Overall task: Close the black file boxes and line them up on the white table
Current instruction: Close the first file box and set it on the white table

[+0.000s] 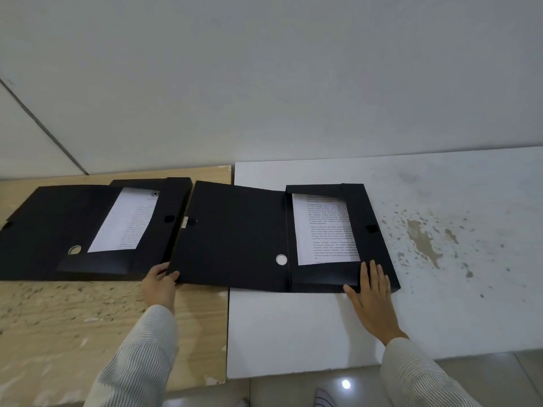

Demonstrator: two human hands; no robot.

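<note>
While open, the file box (235, 233) meets both hands' grip.

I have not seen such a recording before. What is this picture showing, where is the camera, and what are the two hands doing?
There is no machine here, only a person. The single picture comes from a camera worn on the head, looking down. Two open black file boxes lie flat, each with a printed sheet inside: the left box on the wooden table, the right box mostly on the white table. The left hand grips the right box's cover corner. The right hand rests flat on that box's near corner.
</note>
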